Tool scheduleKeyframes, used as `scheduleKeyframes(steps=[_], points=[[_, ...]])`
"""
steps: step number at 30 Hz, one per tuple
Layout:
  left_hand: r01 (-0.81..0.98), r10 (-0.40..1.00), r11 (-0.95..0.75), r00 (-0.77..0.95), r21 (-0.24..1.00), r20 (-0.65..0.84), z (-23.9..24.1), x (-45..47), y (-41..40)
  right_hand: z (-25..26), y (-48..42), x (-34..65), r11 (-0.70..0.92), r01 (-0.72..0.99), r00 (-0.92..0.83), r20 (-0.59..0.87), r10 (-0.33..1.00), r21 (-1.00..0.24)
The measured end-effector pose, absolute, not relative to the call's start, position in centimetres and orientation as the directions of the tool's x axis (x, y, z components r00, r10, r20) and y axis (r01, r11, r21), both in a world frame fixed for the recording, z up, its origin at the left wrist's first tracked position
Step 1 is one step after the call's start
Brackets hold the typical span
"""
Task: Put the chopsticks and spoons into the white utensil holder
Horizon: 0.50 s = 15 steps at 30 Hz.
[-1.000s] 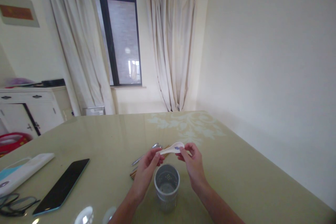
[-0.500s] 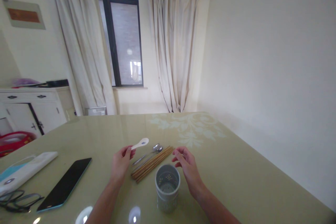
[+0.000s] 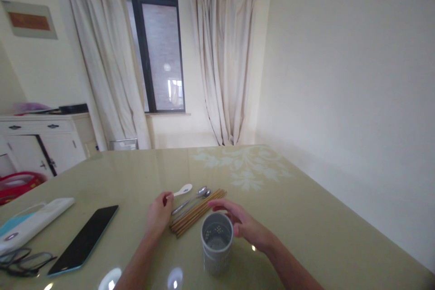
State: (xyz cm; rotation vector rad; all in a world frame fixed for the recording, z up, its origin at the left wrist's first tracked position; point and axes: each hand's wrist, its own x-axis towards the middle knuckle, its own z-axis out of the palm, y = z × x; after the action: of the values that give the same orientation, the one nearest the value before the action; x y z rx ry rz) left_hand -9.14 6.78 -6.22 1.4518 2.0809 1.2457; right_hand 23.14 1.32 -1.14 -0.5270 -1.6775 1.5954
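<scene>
We find no text, brand or number legible anywhere; we record only marks that resist reading, placed by the grey cup (image 3: 216,259). Beyond it, to its left, the white spoon (image 3: 185,189) bears a small blue mark in its bowl, too small to make out. Well left of the cup, the long white device (image 3: 41,223) carries a dark oval badge (image 3: 11,236); we cannot read any lettering there. Far behind the cup, at upper left, the wall panel (image 3: 31,20) has a reddish-brown strip on which we discern no characters. The cup's own wall shows pierced dots.
</scene>
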Motion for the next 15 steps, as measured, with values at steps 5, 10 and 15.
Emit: scheduleKeyframes(steps=[5, 10, 15], points=[[0.700, 0.881, 0.109, -0.397, 0.706, 0.257, -6.4, -8.9, 6.5, -1.9, 1.7, 23.5, 0.110, -0.144, -0.698, 0.180, 0.693, -0.983], [0.743, 0.886, 0.107, -0.372, 0.660, 0.275, -6.5, -8.8, 6.5, -1.3, 1.2, 23.1, 0.100, -0.035, -0.728, 0.094, 0.679, -0.994], [0.768, 0.893, 0.081, -0.339, 0.636, 0.296, -6.6, -8.7, 6.4, -0.7, 0.9, 22.7, 0.150, -0.029, -0.738, 0.122, 0.664, -0.988]])
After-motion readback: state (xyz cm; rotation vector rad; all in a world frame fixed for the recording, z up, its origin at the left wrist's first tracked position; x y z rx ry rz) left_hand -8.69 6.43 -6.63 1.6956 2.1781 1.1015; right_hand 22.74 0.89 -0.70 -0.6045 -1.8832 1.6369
